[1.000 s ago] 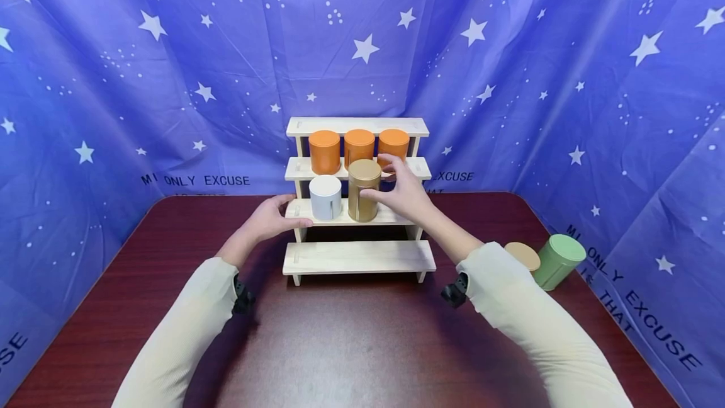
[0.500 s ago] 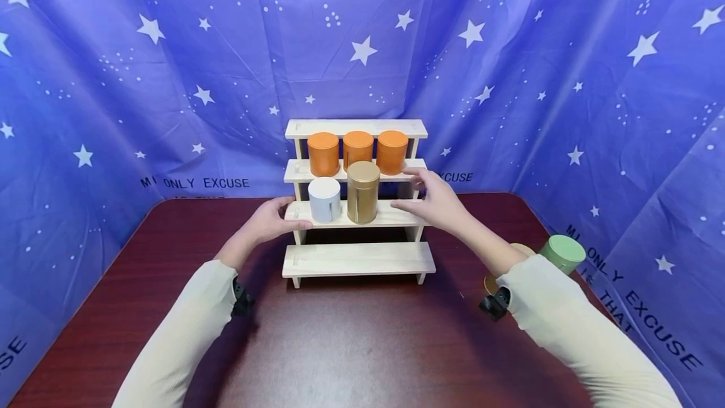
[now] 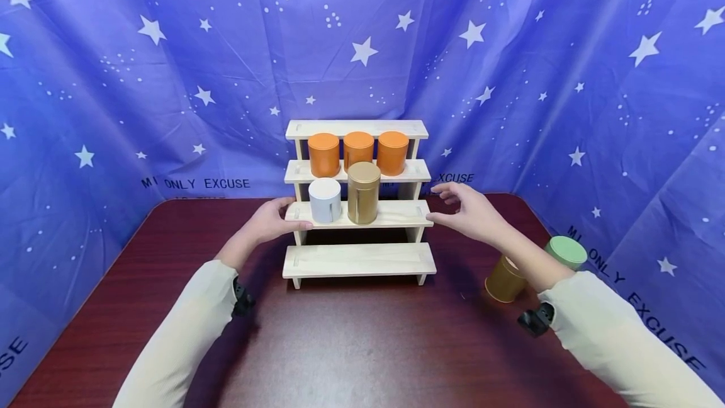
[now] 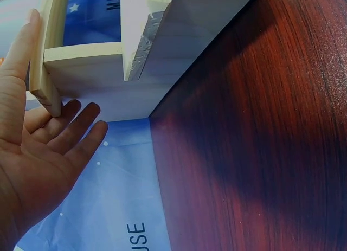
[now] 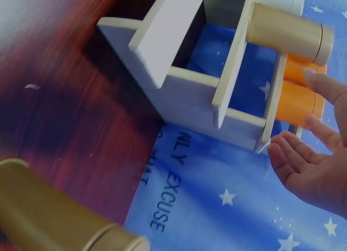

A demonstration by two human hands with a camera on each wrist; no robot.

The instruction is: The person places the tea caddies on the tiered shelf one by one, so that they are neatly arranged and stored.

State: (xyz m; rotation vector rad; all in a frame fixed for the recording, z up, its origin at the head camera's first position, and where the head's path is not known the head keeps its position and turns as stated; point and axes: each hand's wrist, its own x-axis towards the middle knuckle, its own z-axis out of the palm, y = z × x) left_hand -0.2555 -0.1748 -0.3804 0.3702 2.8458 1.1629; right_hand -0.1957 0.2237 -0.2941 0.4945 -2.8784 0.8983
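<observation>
A pale wooden stepped shelf [image 3: 359, 258] stands on the table. On its second step from the bottom are a white canister [image 3: 325, 201] and, to its right, a taller gold canister [image 3: 363, 199]. Three orange canisters [image 3: 325, 157] line the step above. My left hand [image 3: 270, 221] holds the left end of the second step, thumb along the board and fingers around its far edge, as the left wrist view shows. Just off the shelf's right end, my right hand [image 3: 471, 211] has its fingers spread and nothing in them.
Another gold canister [image 3: 503, 282] stands on the dark red table [image 3: 340, 345] at the right, partly covered by the right forearm. Behind it is a green canister [image 3: 568, 252]. A blue star-patterned curtain [image 3: 226, 49] hangs around the table's back and sides.
My right hand has let go of the gold canister on the second step and moved right, past the shelf's end. The left hand has stayed on the shelf.
</observation>
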